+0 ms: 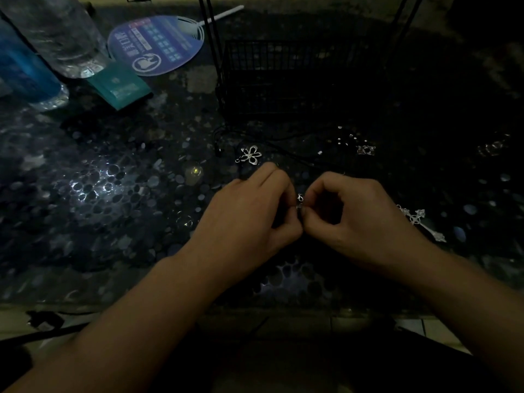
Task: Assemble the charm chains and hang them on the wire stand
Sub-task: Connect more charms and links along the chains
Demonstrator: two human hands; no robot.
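Clasp unmarked, between pinching hands

A dark table with shiny round spots lies under the grip. Far to the upper left of the grip stands a clear plastic bottle, and a blue plastic bottle stands just left of it. A small teal packet lies beside the clear bottle. A round blue paper fan with a white handle lies behind the packet.
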